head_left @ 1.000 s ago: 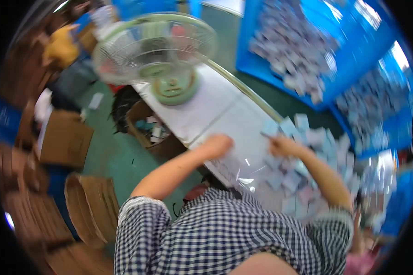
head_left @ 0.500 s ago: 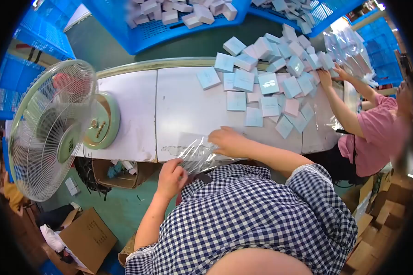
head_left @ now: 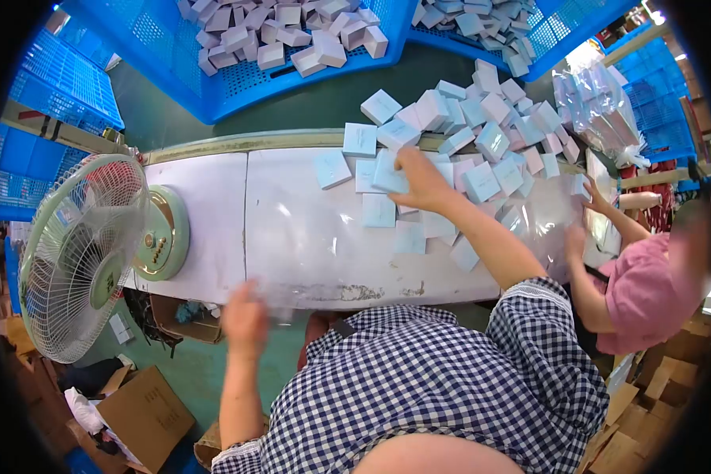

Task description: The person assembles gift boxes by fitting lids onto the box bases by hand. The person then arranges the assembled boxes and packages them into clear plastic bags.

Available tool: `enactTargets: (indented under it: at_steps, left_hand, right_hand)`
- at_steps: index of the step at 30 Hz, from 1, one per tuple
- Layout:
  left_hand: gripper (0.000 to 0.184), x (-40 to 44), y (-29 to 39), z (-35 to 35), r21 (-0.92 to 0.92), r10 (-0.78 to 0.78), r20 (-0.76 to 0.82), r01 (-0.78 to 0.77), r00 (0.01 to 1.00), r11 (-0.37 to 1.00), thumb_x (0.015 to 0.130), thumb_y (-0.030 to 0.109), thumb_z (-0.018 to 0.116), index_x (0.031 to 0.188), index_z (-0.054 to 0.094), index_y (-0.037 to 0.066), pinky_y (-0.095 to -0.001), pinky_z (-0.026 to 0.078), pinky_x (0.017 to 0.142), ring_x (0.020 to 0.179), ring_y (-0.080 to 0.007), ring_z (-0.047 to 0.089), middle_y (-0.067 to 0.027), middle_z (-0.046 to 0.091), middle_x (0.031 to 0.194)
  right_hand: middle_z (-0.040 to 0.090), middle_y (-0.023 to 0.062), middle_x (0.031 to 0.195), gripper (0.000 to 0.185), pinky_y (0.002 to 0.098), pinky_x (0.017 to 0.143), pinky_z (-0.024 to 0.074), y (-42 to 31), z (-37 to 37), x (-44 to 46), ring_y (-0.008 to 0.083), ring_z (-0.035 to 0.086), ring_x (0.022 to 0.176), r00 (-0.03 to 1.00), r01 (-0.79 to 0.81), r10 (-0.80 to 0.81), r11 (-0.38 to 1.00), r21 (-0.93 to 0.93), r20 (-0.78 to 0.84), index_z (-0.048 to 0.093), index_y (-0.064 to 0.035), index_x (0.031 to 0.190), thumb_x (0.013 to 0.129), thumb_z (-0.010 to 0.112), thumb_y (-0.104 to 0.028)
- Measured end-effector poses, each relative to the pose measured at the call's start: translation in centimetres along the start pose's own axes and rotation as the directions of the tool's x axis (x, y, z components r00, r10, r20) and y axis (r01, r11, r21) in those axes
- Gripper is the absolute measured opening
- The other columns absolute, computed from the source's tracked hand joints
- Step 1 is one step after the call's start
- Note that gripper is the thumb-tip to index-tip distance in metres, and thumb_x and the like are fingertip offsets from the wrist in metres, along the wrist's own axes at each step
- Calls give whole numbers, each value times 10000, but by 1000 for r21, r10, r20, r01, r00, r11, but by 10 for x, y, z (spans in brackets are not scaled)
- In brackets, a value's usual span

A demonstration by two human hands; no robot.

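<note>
My right hand [head_left: 425,183] reaches into the near left side of the pile, its fingers and thumb closed on a small light-blue box [head_left: 385,170]. Around it lie several more pale blue and white boxes [head_left: 359,139], some flat, some tilted on others. My left hand [head_left: 245,320] is at the table's front edge, smeared by motion, so its fingers cannot be made out. Just beside it, a clear plastic bag [head_left: 292,292] spreads over the edge of the white tabletop; its outline is hard to see.
A green fan [head_left: 79,253] stands at the left of the table [head_left: 201,229]. Blue crates [head_left: 237,91] with boxes stand at the back. On the right a co-worker in a pink shirt [head_left: 644,272] handles a box near filled clear bags [head_left: 600,107]. Cartons [head_left: 146,415] sit on the floor.
My right hand has left the plastic bag and moved up to the pile, taking hold of a box. My left hand has shifted left and slightly down. The view has also shifted.
</note>
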State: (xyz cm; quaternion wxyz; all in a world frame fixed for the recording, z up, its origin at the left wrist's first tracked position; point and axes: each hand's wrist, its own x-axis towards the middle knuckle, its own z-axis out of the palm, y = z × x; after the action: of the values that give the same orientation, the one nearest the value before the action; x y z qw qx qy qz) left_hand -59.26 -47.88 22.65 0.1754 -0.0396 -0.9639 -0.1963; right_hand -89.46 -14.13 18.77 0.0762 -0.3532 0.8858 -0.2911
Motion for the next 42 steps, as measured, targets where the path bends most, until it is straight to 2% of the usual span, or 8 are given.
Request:
enactTargets:
  at_steps: [5, 7, 8, 14, 21, 31, 39, 42]
  left_hand:
    - [155, -21, 32, 66, -164, -114, 216, 151, 970, 975, 734, -32, 620, 745, 474, 17, -450, 533, 754, 979, -375, 642, -217, 648, 1010]
    - [184, 10, 18, 45, -152, -201, -110, 183, 973, 971, 743, -110, 574, 719, 444, 18, -370, 516, 676, 823, -332, 661, -207, 665, 916]
    - [219, 20, 15, 26, -190, -547, -48, 530, 836, 826, 804, -100, 570, 700, 418, 18, -310, 486, 637, 780, -255, 650, -178, 671, 905]
    - [254, 71, 22, -93, 323, 27, -541, 178, 840, 930, 862, -141, 552, 712, 402, -1, -296, 475, 583, 719, -231, 582, -237, 673, 1047]
    - [146, 38, 85, -10, -30, 159, 31, -158, 987, 987, 707, 97, 635, 745, 501, 58, -345, 475, 579, 735, -250, 596, -115, 677, 1007]
    - [171, -7, 61, 117, -438, -469, 422, 628, 776, 644, 859, 51, 543, 1026, 543, 17, -459, 487, 802, 939, -404, 592, -213, 599, 1012]
    - [151, 132, -69, -1, -126, -378, -306, 357, 874, 926, 860, 20, 534, 1010, 527, 39, -483, 475, 672, 801, -429, 583, -202, 594, 905]
    - [213, 162, -17, -62, 4, 241, -642, -311, 728, 950, 779, 6, 581, 983, 556, 61, -419, 487, 583, 717, -329, 608, -132, 639, 891]
  right_hand:
    - [470, 155, 1045, 524, 416, 870, 440, 51, -79, 44, 353, 493, 1007, 895, -79, 45, 995, -59, -444, 458, -55, 998, 631, 818, -155]
    - [474, 154, 1067, 524, 425, 881, 441, 71, -92, 66, 360, 492, 1029, 922, 54, -114, 984, -169, -370, 460, -56, 1003, 620, 812, -122]
    - [478, 153, 1089, 528, 434, 893, 442, 81, -96, 82, 367, 491, 1052, 916, 195, -272, 945, -264, -295, 463, -58, 1008, 609, 807, -89]
    - [478, 145, 1173, 557, 452, 904, 478, 133, -94, 101, 380, 504, 1111, 924, 263, -123, 891, -369, 362, 514, -77, 1046, 562, 775, 10]
    - [481, 142, 1088, 699, 385, 904, 468, 96, -98, 118, 295, 543, 1031, 998, -70, 70, 997, 24, 0, 398, -101, 1139, 623, 851, -232]
    - [532, 147, 1062, 733, 382, 856, 478, -56, -23, 48, 261, 552, 1000, 980, -131, 67, 926, 355, 186, 362, -129, 1134, 651, 877, -329]
    - [511, 125, 1087, 761, 388, 860, 477, -138, -12, 53, 236, 542, 1010, 969, -243, 182, 816, 525, 165, 339, -136, 1117, 630, 898, -309]
    - [455, 128, 1204, 759, 395, 914, 465, -152, 11, 35, 276, 520, 1115, 979, -131, 43, 878, 460, 197, 370, -140, 1145, 627, 896, -316]
